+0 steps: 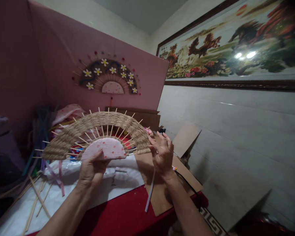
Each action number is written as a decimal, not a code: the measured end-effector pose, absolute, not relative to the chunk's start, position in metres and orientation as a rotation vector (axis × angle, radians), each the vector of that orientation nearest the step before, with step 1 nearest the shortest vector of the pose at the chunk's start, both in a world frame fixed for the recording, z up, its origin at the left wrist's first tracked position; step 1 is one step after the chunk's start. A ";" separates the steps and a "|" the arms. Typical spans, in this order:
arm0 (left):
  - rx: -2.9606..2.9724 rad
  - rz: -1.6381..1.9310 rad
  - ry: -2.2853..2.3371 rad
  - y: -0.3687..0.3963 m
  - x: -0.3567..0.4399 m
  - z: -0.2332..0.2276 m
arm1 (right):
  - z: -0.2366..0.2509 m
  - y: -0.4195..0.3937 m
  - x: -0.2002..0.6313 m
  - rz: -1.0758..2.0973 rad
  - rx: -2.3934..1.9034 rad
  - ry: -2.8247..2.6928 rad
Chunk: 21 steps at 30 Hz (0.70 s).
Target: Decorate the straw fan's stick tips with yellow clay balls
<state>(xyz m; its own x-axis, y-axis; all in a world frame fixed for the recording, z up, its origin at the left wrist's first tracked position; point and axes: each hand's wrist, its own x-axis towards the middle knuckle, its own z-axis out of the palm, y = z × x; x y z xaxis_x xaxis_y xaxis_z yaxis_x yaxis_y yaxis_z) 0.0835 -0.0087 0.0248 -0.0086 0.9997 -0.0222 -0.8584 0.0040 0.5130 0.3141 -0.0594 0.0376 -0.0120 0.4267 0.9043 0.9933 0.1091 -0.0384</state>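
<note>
Left hand (92, 170) grips the fan (98, 134) by its pink, dotted half-round base, thumb laid across the front, holding it upright above the tabletop (127, 213). Right hand (162, 152) is at the fan's right end, fingers bent onto the edge of the weave; whether it pinches a strand I cannot tell. Woven straw-coloured fibre forms a ribbed arch over thin wooden spokes, whose bare tips stick out past the rim. Below this hand a pale strip (149, 191) hangs down (its upper end is hidden behind the wrist). Under both hands lie white sheets (64, 193) on red cloth, with brown cardboard (162, 193) beneath the right hand. Left of the left hand, loose sticks (36, 200) lie in a dim, hard-to-read heap.
</note>
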 end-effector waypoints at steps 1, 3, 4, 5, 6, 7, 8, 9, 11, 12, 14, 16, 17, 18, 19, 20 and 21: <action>0.401 1.536 0.441 -0.009 0.084 0.025 | 0.037 -0.058 0.314 -0.878 -1.445 -1.574; 0.398 1.544 0.434 -0.009 0.084 0.025 | 0.038 -0.058 0.314 -0.883 -1.447 -1.571; 0.399 1.543 0.431 -0.009 0.084 0.026 | 0.039 -0.058 0.313 -0.883 -1.442 -1.563; 0.399 1.540 0.429 -0.010 0.085 0.027 | 0.040 -0.059 0.312 -0.883 -1.437 -1.554; 0.401 1.534 0.429 -0.010 0.085 0.027 | 0.042 -0.059 0.311 -0.885 -1.433 -1.547; 0.400 1.529 0.432 -0.010 0.085 0.028 | 0.044 -0.060 0.309 -0.889 -1.430 -1.544; 0.399 1.525 0.435 -0.011 0.086 0.028 | 0.046 -0.060 0.307 -0.895 -1.431 -1.545; 0.396 1.521 0.439 -0.011 0.086 0.029 | 0.048 -0.059 0.306 -0.902 -1.437 -1.551; 0.391 1.517 0.443 -0.011 0.087 0.029 | 0.052 -0.056 0.303 -0.920 -1.464 -1.571; 0.389 1.514 0.446 -0.012 0.087 0.029 | 0.054 -0.054 0.302 -0.931 -1.483 -1.582; 0.389 1.505 0.453 -0.012 0.087 0.028 | 0.056 -0.049 0.300 -0.960 -1.521 -1.605; 0.391 1.493 0.462 -0.011 0.087 0.026 | 0.057 -0.046 0.300 -0.985 -1.552 -1.623; 0.390 1.490 0.466 -0.011 0.086 0.026 | 0.058 -0.045 0.299 -0.991 -1.565 -1.627; 0.390 1.488 0.468 -0.011 0.086 0.025 | 0.058 -0.044 0.299 -0.993 -1.577 -1.625; 0.391 1.491 0.467 -0.011 0.086 0.025 | 0.059 -0.044 0.299 -0.991 -1.587 -1.621; 0.393 1.492 0.462 -0.011 0.086 0.025 | 0.059 -0.043 0.299 -0.985 -1.594 -1.615; 0.396 1.495 0.456 -0.011 0.086 0.025 | 0.059 -0.043 0.298 -0.975 -1.599 -1.611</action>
